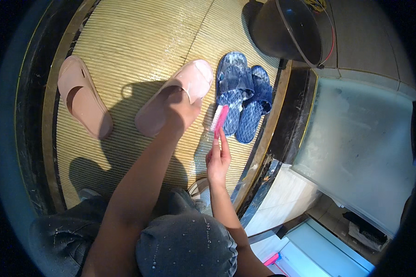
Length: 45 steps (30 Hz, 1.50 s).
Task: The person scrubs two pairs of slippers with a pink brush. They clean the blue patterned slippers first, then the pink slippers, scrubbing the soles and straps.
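Note:
My left hand grips a pale pink closed-toe slipper at the edge of its upper. Some of its fingers are hidden in the slipper's opening. White foam clings to the slipper's toe. In my right hand is a pink scrub brush by its handle, white bristles turned left, beside the blue slippers. A matching pink slipper lies apart at the far left. Two blue patterned slide slippers sit side by side to the right, foam on their straps.
Under the slippers is a ribbed yellowish floor, wet in places, with a dark raised border. A dark bucket with a wire handle stands at the upper right. Beyond the border is a frosted panel. My knees are close below.

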Motion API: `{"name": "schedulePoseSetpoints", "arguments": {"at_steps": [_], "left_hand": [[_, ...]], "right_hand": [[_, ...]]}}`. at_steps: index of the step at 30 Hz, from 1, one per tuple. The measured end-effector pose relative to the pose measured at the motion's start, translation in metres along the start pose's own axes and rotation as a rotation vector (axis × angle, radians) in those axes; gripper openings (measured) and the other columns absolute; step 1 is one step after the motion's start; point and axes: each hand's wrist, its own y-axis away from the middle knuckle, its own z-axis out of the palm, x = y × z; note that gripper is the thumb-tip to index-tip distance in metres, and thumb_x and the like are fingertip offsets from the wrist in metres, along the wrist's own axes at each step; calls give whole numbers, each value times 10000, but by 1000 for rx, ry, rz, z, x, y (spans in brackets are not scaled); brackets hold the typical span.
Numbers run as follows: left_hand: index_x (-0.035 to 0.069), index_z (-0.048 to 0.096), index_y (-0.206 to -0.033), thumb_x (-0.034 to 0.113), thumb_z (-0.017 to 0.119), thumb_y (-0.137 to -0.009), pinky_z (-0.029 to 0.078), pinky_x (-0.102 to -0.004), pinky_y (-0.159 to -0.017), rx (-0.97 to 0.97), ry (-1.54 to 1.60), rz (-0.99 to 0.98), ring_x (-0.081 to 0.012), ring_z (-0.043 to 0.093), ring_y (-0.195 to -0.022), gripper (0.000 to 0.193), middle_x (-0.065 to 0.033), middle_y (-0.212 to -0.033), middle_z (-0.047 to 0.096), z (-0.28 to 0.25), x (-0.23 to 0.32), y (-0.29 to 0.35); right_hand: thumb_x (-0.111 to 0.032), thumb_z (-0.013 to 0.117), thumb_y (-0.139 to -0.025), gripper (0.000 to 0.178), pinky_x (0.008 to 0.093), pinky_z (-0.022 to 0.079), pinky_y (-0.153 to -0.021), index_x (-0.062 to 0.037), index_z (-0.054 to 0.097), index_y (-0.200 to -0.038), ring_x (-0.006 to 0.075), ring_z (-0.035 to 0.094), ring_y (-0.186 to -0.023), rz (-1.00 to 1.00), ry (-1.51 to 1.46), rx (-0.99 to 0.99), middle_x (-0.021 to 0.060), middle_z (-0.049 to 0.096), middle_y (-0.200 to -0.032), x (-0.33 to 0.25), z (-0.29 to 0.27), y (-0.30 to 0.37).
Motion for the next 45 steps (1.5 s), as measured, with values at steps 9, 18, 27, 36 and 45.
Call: {"name": "schedulePoseSetpoints", "arguments": {"at_steps": [9,18,27,36,45], "left_hand": [[-88,624,-852,370,644,-882,473,-235,-449,144,1122,-534,-164,677,-731,459,-143,-725,628,-4,4,-27],[28,680,-1015,311,568,-877,395,-424,-1002,456,-23,347,-358,538,-1153,334,-188,-1212,596,-74,2,-56],[36,557,-1280,206,540,-882,314,-399,-1119,407,21,462,-326,408,-1326,433,-180,-1383,490,-52,-90,-96],[27,543,-1260,133,525,-819,353,-413,-1083,492,157,472,-341,471,-1251,454,-184,-1299,543,-48,-81,-99],[26,469,-1334,70,562,-881,345,-431,-1085,445,28,552,-370,436,-1293,465,-190,-1380,478,-58,-91,-95]], "right_hand": [[-175,492,-1010,402,184,212,-417,-120,466,-1407,1,279,-457,-41,56,-56,-91,347,-562,-4,-2,-4],[-190,569,-964,354,303,514,-628,-65,575,-1296,183,667,-683,-323,780,-317,167,706,-889,-12,-14,16],[-191,606,-920,299,395,508,-570,-127,649,-1209,349,659,-643,-293,1094,-316,231,646,-769,-7,4,21],[-223,588,-918,296,475,519,-635,-127,635,-1194,433,640,-715,-539,982,-300,245,652,-809,-11,93,-49],[-187,627,-911,359,381,449,-438,-145,606,-1268,268,603,-488,-808,1030,-275,148,635,-654,6,36,-16]]}}
